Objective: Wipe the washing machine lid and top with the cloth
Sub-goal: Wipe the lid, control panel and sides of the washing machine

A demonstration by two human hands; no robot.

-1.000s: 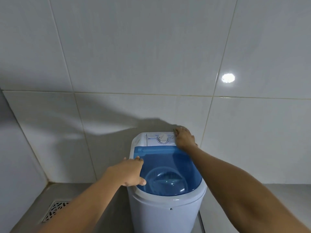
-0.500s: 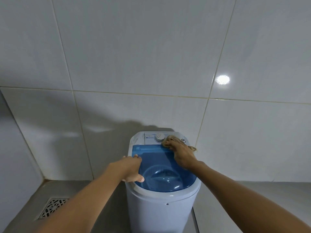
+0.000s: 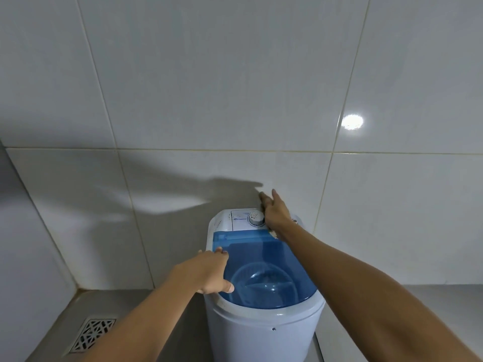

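Observation:
A small white washing machine (image 3: 264,335) stands against the tiled wall. Its see-through blue lid (image 3: 261,259) is down, and behind it lies a white control panel with a round dial (image 3: 256,218). My right hand (image 3: 274,212) lies flat on the panel's right side, fingers reaching toward the wall. It presses a beige cloth (image 3: 274,233), of which only a scrap shows under the wrist. My left hand (image 3: 209,273) rests on the lid's left edge, thumb on the rim, holding nothing.
Glossy white wall tiles (image 3: 235,100) rise right behind the machine. A metal floor drain (image 3: 91,334) sits in the grey floor at lower left. A side wall closes the left corner.
My right hand slid with the cloth from the lid's back edge up onto the control panel, right of the dial. My left hand stayed on the lid's left edge.

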